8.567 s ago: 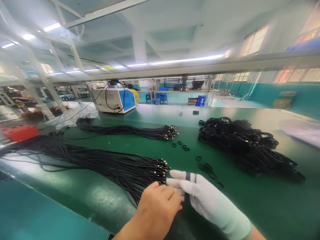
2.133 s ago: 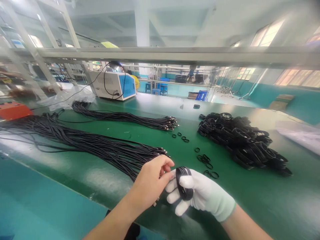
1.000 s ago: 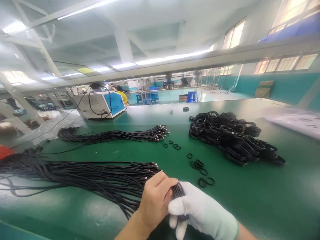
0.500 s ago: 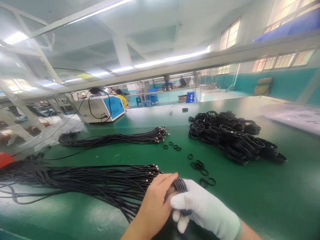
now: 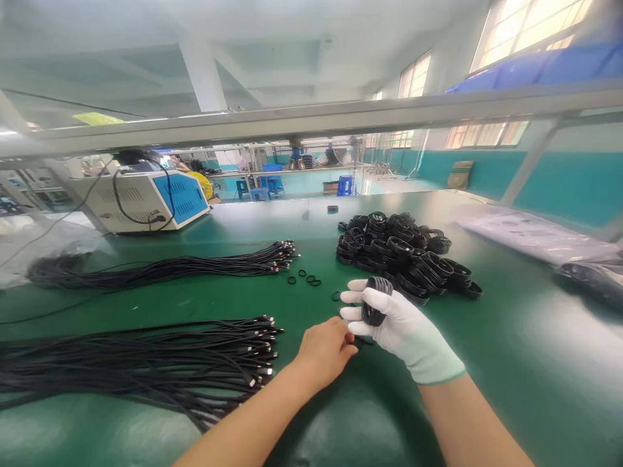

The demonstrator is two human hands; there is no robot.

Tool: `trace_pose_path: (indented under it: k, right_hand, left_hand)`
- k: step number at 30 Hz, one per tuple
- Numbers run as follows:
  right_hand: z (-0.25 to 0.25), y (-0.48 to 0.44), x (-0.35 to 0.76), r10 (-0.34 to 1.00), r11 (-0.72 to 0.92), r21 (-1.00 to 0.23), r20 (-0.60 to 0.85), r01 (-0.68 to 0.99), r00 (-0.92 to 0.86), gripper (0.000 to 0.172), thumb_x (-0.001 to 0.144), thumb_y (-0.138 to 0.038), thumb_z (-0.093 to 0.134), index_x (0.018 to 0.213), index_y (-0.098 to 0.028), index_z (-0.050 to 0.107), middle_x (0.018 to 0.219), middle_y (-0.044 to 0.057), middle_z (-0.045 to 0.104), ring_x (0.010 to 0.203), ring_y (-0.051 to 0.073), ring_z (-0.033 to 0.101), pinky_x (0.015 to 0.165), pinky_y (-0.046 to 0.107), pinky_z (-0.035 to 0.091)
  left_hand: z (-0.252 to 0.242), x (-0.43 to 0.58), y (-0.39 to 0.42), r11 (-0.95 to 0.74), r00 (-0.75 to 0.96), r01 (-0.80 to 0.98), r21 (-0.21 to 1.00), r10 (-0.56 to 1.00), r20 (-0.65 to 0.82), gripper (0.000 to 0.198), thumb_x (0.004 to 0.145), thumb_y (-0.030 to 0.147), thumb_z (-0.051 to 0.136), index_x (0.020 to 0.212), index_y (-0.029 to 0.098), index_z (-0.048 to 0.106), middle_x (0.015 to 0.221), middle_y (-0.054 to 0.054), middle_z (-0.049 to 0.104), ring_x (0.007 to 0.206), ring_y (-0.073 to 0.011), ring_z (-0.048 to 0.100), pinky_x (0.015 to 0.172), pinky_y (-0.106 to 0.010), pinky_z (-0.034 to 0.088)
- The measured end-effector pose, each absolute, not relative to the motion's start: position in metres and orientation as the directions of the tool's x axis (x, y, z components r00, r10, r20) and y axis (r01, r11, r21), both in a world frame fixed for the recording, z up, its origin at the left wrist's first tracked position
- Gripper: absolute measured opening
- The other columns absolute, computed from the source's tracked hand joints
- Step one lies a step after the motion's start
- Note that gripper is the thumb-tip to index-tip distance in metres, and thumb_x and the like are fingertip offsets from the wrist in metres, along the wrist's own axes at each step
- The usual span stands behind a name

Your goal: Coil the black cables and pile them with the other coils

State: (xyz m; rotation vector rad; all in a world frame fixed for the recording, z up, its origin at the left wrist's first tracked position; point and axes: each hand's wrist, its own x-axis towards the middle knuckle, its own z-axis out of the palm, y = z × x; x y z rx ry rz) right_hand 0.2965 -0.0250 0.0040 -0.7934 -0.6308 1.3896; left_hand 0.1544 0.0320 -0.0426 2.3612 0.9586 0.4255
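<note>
In my white-gloved right hand [image 5: 409,334] a coiled black cable [image 5: 376,301] is gripped between thumb and fingers, above the table. My bare left hand [image 5: 326,350] is low, just left of the glove, its fingers curled together. Its fingertips touch down among small black rings [image 5: 365,341], partly covered by both hands; whether a ring is between the fingers is hidden. More small rings [image 5: 311,279] lie loose further back. To the left, a bundle of straight black cables [image 5: 195,357] has its metal plugs pointing right.
A heap of coiled cables [image 5: 403,253] lies behind my right hand. A second cable bundle [image 5: 170,269] stretches across the left. A white and blue machine [image 5: 141,201] stands at the back left, and plastic sheeting [image 5: 530,233] lies at the right.
Both hands were together around the coil; now they are apart. The right hand has lifted the coil up and away, while the left has moved to the small rings. The view has shifted right.
</note>
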Motion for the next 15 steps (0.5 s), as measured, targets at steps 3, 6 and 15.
trace_pose_path:
  k: [3,6,15]
  right_hand:
    - [0.003,-0.024,0.295,0.994,0.017,-0.798,-0.053,-0.603,0.098,0.036,0.070,-0.031,0.072,0.100,-0.018,0.056,0.090,0.007,0.064,0.067,0.015,0.062,0.053,0.026,0.050]
    - [0.003,-0.024,0.296,0.991,0.038,-0.816,-0.045,-0.577,0.128,0.036,0.071,-0.030,0.071,0.100,-0.018,0.054,0.091,0.007,0.063,0.064,0.013,0.058,0.048,0.023,0.047]
    - [-0.001,-0.018,0.244,0.978,-0.112,-0.956,-0.154,-0.271,0.141,0.037,0.064,-0.026,0.071,0.093,-0.015,0.050,0.077,0.003,0.061,0.047,0.010,0.052,0.038,0.023,0.042]
  left_hand:
    - [-0.050,0.161,0.035,-0.542,0.660,0.553,0.633,0.749,0.065,0.002,0.070,0.021,0.059,0.069,0.021,0.060,0.069,0.002,0.057,0.064,-0.0151,0.050,0.062,-0.026,0.034]
    - [-0.043,0.148,0.046,-0.456,0.614,0.542,0.706,0.788,0.037,0.006,0.071,0.021,0.055,0.067,0.020,0.058,0.067,0.002,0.054,0.064,-0.0140,0.047,0.060,-0.025,0.032]
    - [-0.008,0.082,0.033,-0.058,0.605,0.263,0.963,0.787,-0.118,0.021,0.083,0.036,0.041,0.078,0.016,0.044,0.069,0.000,0.052,0.054,-0.0087,0.047,0.056,-0.022,0.039]
